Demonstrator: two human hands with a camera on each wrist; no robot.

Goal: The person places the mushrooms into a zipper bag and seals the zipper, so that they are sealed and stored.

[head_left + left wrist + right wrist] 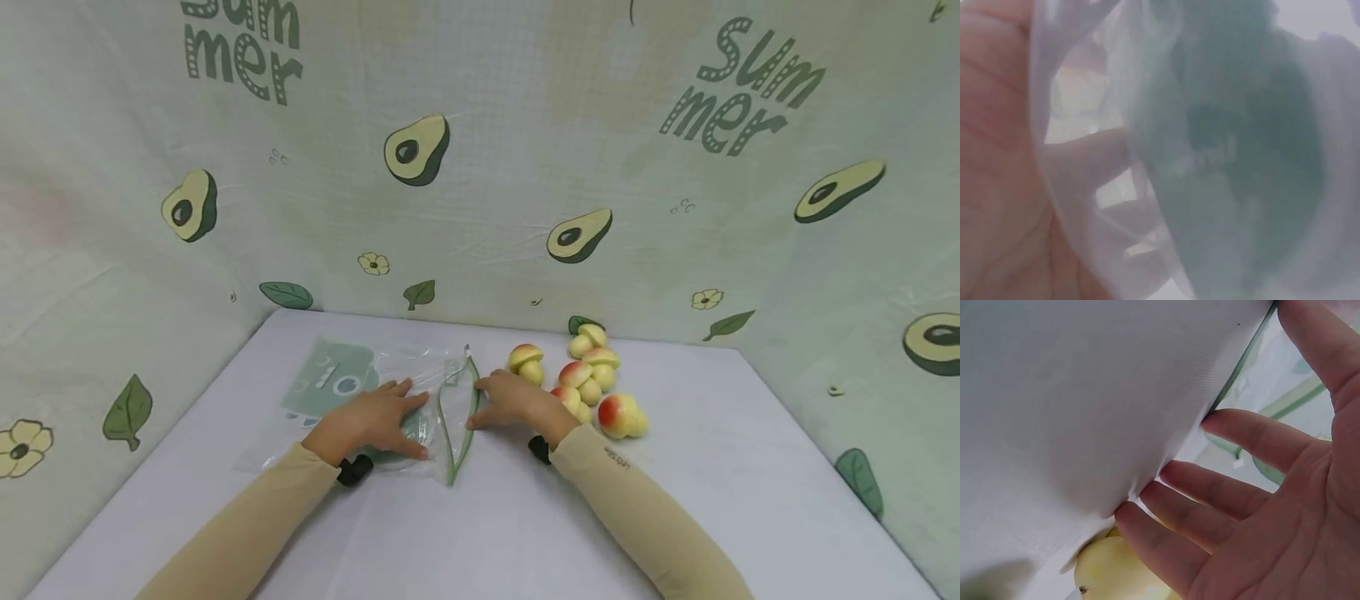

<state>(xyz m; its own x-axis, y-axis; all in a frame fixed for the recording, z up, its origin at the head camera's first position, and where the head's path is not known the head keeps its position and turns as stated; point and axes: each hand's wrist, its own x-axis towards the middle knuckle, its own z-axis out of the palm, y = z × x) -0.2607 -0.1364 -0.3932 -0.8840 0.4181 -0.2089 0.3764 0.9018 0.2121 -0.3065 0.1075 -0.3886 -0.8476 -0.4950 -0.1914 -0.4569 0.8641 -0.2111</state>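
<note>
A clear plastic zip bag (330,375) with a green one-eyed monster print lies flat on the white table. Its green-edged mouth (475,396) gapes a little on the right side. My left hand (373,421) rests on the bag with fingers spread; in the left wrist view blurred clear film (1235,156) lies beside the palm. At the mouth's right edge, my right hand (517,402) touches the green strip with thumb and index finger. In the right wrist view its fingers (1210,494) are mostly straight, tips down on the tabletop.
Several yellow-and-red toy mushrooms (576,374) lie right of the bag, around and beyond my right hand; the nearest right one (621,417) sits beside the forearm. A printed cloth (495,208) stands along the back and both sides of the table (480,533).
</note>
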